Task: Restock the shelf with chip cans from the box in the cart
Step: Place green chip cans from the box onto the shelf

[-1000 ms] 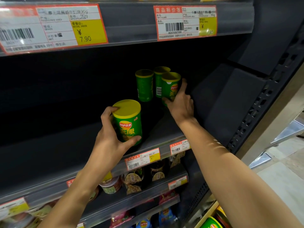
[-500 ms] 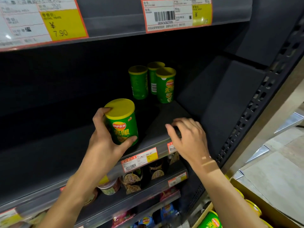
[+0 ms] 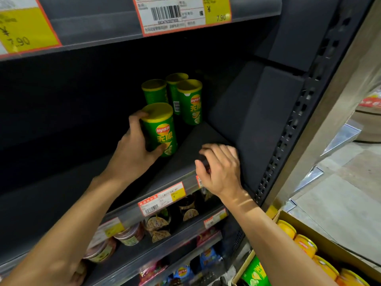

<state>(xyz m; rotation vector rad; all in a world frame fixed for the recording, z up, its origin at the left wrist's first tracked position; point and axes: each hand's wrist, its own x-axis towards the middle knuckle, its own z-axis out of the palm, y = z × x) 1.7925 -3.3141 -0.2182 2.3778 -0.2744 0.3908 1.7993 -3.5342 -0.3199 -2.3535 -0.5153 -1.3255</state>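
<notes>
At the far left, a yellow price tag [image 3: 24, 32] with an orange border sits on the smooth grey rail of the upper shelf. Below it the dark, matte shelf [image 3: 185, 159] stretches back into shadow. The left hand [image 3: 134, 153] grips a chip can [image 3: 159, 129] (a green cylinder with a flat yellow plastic lid), thumb low on the front of the label and fingers wrapped round its far side; the can stands upright on the shelf, about midway back. Just behind it, three more cans [image 3: 190, 102] of the same kind stand upright in a tight cluster near the back. To their right a second tag [image 3: 185, 15], white with a barcode and a yellow corner, hangs on the upper rail. The right hand [image 3: 219, 168] rests at the shelf's front edge near the slanted dark side panel [image 3: 257, 124], fingers curled; something dark shows under them, but I cannot tell whether it is held. On the lower shelves sit round tubs [image 3: 127, 236] and glossy packets, blurred. At the bottom right, an open cardboard box [image 3: 329, 242] holds yellow-lidded cans [image 3: 305, 245] lying in a row.
</notes>
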